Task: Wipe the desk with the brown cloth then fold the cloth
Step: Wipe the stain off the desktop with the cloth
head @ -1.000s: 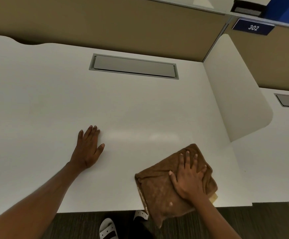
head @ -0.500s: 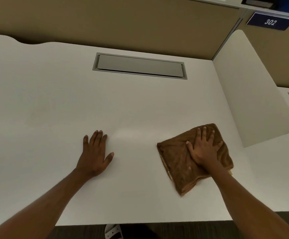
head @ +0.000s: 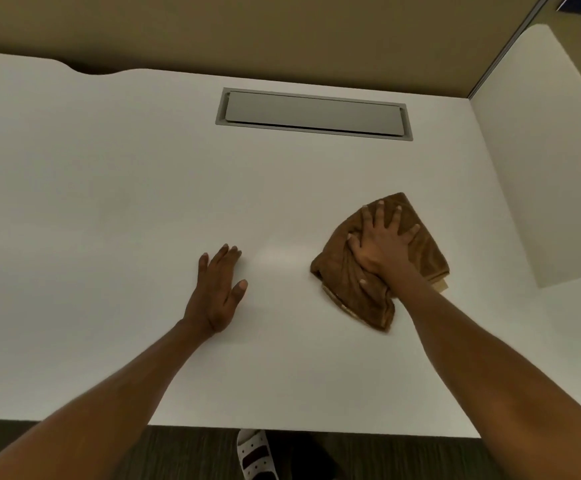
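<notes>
Head view: wiping step; right hand (head: pixel 382 245), fingers spread, presses brown terry cloth (head: pixel 361 292) on white surface (head: pixel 109 188). Next: sweep unwiped areas.

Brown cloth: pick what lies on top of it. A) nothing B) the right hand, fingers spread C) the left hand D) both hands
B: the right hand presses flat on the brown cloth, while the left hand rests on the bare desk.
</notes>
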Demonstrator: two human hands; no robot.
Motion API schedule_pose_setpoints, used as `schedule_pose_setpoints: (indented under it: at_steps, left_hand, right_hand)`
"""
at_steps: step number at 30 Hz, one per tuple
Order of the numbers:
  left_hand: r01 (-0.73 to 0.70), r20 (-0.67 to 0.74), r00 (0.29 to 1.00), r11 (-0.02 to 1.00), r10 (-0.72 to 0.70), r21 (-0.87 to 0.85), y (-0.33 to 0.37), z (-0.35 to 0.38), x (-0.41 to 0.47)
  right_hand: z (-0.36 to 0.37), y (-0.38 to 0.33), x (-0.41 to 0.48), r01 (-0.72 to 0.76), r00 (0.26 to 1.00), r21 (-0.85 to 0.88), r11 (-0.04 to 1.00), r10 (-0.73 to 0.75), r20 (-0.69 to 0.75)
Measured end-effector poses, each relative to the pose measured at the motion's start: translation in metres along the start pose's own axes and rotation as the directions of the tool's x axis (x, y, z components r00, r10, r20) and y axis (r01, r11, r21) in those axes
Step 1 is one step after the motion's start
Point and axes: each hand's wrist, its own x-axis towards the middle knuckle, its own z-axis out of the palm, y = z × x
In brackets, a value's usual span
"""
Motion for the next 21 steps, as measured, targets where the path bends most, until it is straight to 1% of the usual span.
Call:
schedule_pose_setpoints:
  at_steps: [5, 9, 11, 13, 15, 21]
  left_hand:
    - [0.033, -0.053, 0.998, 0.995, -0.038, -0.093, -0.002, 0.001, -0.002]
    - [0.118, -0.105, 0.984, 0.963, -0.147, -0.242, -0.005, -0.002, -0.004]
    - [0.171, -0.083, 0.976, 0.942, -0.203, -0.289, -0.007, -0.004, -0.005]
    - [0.199, -0.038, 0.975, 0.935, -0.219, -0.294, -0.01, -0.007, -0.009]
    - [0.201, 0.013, 0.979, 0.943, -0.205, -0.264, -0.014, -0.01, -0.018]
    - [0.196, 0.12, 0.977, 0.962, -0.175, -0.188, -0.02, -0.02, -0.064]
  right_hand:
    - [0.01, -0.08, -0.011, 0.188, 0.982, -0.019, 0.982, -0.189, -0.021]
    - [0.018, -0.137, -0.033, 0.299, 0.953, -0.036, 0.953, -0.301, -0.037]
    - [0.023, -0.163, -0.05, 0.349, 0.936, -0.026, 0.937, -0.35, -0.042]
    - [0.029, -0.185, -0.071, 0.39, 0.919, -0.013, 0.921, -0.39, -0.056]
    - [0.036, -0.202, -0.093, 0.405, 0.912, -0.003, 0.914, -0.404, -0.066]
    - [0.046, -0.221, -0.151, 0.362, 0.932, 0.037, 0.931, -0.361, -0.031]
